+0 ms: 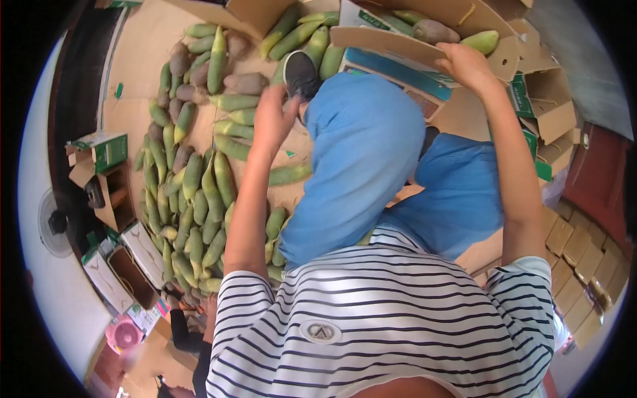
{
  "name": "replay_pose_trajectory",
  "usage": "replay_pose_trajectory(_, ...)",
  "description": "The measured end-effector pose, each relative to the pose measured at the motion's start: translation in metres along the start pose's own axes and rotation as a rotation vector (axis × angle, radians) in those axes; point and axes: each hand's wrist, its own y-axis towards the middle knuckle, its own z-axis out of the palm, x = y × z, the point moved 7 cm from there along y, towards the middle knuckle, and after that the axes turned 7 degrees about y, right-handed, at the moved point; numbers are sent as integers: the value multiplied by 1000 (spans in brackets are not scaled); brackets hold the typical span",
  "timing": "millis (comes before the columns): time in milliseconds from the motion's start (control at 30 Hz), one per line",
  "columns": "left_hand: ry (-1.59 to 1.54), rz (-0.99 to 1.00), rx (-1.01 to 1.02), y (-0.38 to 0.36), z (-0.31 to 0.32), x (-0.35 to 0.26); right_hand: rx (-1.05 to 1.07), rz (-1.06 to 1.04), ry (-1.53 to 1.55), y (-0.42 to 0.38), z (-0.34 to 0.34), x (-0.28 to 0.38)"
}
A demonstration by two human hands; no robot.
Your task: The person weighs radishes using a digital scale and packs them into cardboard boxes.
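Observation:
My right hand (468, 64) grips the upper edge of a cardboard box flap (391, 45) at the top right. Inside that box lie a pale green radish (481, 42) and a brownish-purple root (434, 32), close to my fingers. My left hand (272, 119), slightly blurred, hovers beside my dark shoe (302, 74) with thumb and fingers apart and nothing in it. Nearest to it are green radishes (235, 102) and another brownish root (245, 83) on the floor.
A big pile of green radishes (192, 179) covers the floor to my left. Opened cartons (554, 119) stand at right, and stacked boxes (577, 245) lie behind them. A fan (56, 222) and a pink basin (124, 333) are far left. Another person's dark sleeve (182, 328) shows lower left.

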Motion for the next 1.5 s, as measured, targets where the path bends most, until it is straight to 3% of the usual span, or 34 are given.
replay_pose_trajectory(67, 235, -99, 239, -62, 23, 49, 32, -21, 43, -2, 0, 3)
replay_pose_trajectory(100, 248, -144, 366, -80, 77, 65, 11, 8, -45, -4, -15, -6)
replay_pose_trajectory(167, 494, -264, 644, -140, 92, 113, -33, 0, 1, -3, -7, 2)
replay_pose_trajectory(267, 545, -352, 671, -199, 108, 152, -13, 0, 40, 0, -2, 3)
replay_pose_trajectory(367, 501, -460, 653, -215, 109, 153, -23, 0, 39, 1, 1, 0)
replay_pose_trajectory(567, 604, -68, 250, -202, 129, 143, 6, 14, 35, 5, 7, -10)
replay_pose_trajectory(667, 668, -67, 255, -196, 146, 157, 34, 25, 55, 2, 3, -1)
replay_pose_trajectory(767, 666, -247, 615, -187, 156, 168, 49, 24, 74, 3, 1, 8)
replay_pose_trajectory(867, 667, -258, 684, -193, 145, 156, 43, 14, 44, 4, 2, 1)
replay_pose_trajectory(967, 499, -401, 648, -210, 119, 144, -34, -8, 57, 0, -1, 1)
replay_pose_trajectory(1000, 418, -458, 597, -218, 113, 146, -71, -20, 68, -2, -4, 4)
replay_pose_trajectory(1100, 122, -636, 413, -234, 96, 162, 88, 76, 76, 2, 0, 5)
replay_pose_trajectory(1167, -133, -747, 243, -237, 77, 169, 37, 50, 36, 0, -1, 6)
replay_pose_trajectory(1200, -333, -739, 69, -231, 69, 167, 12, 34, 14, -1, -2, 7)
replay_pose_trajectory(1267, -358, -696, -88, -185, 22, 127, -3, -3, 20, -2, -5, 8)
replay_pose_trajectory(1333, -213, -380, -367, -126, -21, 81, -23, -33, 38, -2, -3, 7)
replay_pose_trajectory(1400, -350, -145, -492, -66, -58, 18, -50, -58, 69, 1, 1, -2)
replay_pose_trajectory(1500, -426, 376, -701, 7, -116, -111, 10, -13, 73, 5, 6, -6)
